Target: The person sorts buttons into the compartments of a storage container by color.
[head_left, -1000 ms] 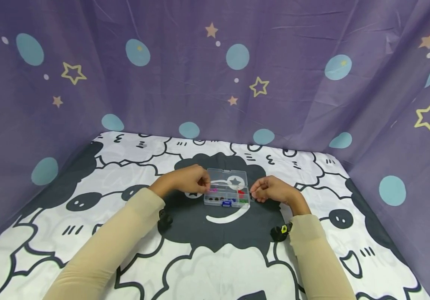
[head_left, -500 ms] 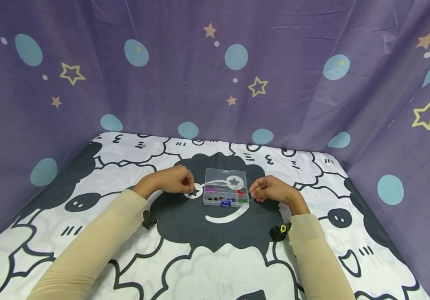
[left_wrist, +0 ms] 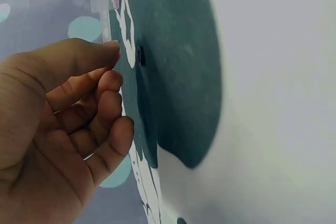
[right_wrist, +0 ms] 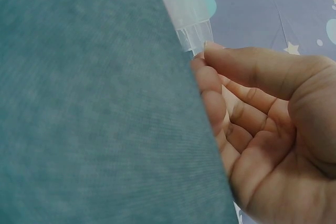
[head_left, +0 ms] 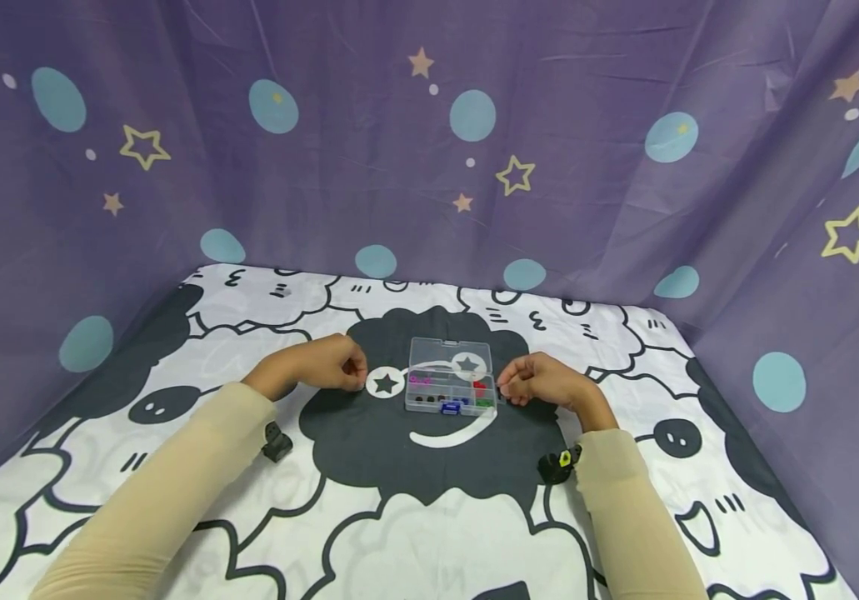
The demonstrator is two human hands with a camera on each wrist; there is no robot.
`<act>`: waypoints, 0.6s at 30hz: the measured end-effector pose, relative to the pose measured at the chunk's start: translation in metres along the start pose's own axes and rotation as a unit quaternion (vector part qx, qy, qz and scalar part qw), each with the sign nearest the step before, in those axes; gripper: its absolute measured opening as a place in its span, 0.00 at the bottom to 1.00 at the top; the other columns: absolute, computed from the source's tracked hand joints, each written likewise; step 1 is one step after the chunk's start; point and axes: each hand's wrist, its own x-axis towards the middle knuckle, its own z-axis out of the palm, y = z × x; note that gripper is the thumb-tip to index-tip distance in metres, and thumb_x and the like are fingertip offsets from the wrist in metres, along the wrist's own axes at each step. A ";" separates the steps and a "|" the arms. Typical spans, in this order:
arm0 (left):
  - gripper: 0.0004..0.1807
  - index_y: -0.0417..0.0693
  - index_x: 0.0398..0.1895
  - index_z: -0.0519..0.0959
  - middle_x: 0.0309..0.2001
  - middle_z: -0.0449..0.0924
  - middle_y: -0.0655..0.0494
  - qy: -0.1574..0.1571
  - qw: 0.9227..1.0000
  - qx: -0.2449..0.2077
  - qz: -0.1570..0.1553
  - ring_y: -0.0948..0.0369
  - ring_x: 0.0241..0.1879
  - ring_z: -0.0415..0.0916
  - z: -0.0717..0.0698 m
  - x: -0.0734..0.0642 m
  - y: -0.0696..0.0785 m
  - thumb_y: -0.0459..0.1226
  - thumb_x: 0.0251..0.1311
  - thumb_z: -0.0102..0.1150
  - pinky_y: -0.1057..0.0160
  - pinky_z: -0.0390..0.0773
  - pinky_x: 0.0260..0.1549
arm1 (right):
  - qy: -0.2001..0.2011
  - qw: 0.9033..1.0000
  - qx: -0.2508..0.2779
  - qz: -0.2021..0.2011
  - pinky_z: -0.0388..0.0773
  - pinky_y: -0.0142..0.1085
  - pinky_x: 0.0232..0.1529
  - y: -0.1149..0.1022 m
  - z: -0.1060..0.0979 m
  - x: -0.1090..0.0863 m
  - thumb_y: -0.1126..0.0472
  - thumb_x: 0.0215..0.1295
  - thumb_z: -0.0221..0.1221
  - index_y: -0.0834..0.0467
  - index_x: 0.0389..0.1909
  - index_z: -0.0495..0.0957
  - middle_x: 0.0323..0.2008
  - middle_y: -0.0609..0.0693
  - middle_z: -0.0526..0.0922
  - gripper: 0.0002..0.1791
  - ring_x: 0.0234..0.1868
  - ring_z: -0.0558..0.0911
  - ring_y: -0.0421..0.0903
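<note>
A clear plastic compartment box (head_left: pixel 429 348) lies on the cloth with its lid raised and a blue latch (head_left: pixel 451 408) at the front. Pink rings (head_left: pixel 420 380), red pieces (head_left: pixel 479 387), green pieces (head_left: pixel 485 402) and some dark and blue ones sit in its compartments. My right hand (head_left: pixel 545 379) pinches the box's right end between thumb and fingers. To the left, apart from the box, my left hand (head_left: pixel 327 364) hovers low with loosely bent fingers and nothing visible in them. Just past its fingertips, a small black ring (left_wrist: pixel 140 55) shows against the dark cloth in the left wrist view.
A white cloth printed with sheep (head_left: pixel 459 542) covers the table. Purple curtains (head_left: pixel 369 167) with stars and ovals hang behind and at both sides. Black wrist cameras (head_left: pixel 277 442) sit at both cuffs.
My left hand has drawn away from the box's left compartments toward the left, uncovering the pink rings. The right hand stays at the box's right end.
</note>
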 end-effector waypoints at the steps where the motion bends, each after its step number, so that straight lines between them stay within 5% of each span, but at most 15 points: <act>1: 0.06 0.48 0.27 0.85 0.23 0.78 0.64 -0.001 1.000 0.000 -0.002 0.67 0.23 0.70 0.000 -0.001 -0.001 0.29 0.60 0.66 0.66 0.72 0.26 | 0.000 1.000 0.000 0.000 0.81 0.38 0.36 0.000 0.000 0.000 0.67 0.68 0.63 0.70 0.46 0.82 0.34 0.54 0.86 0.10 0.32 0.82 0.46; 18: 0.03 0.47 0.31 0.86 0.26 0.82 0.61 -0.037 0.997 -0.027 -0.055 0.67 0.25 0.74 -0.003 -0.014 -0.006 0.33 0.58 0.73 0.66 0.75 0.27 | 0.004 1.000 -0.002 0.003 0.81 0.39 0.37 0.003 0.000 0.001 0.68 0.68 0.62 0.69 0.47 0.81 0.34 0.54 0.86 0.10 0.32 0.82 0.47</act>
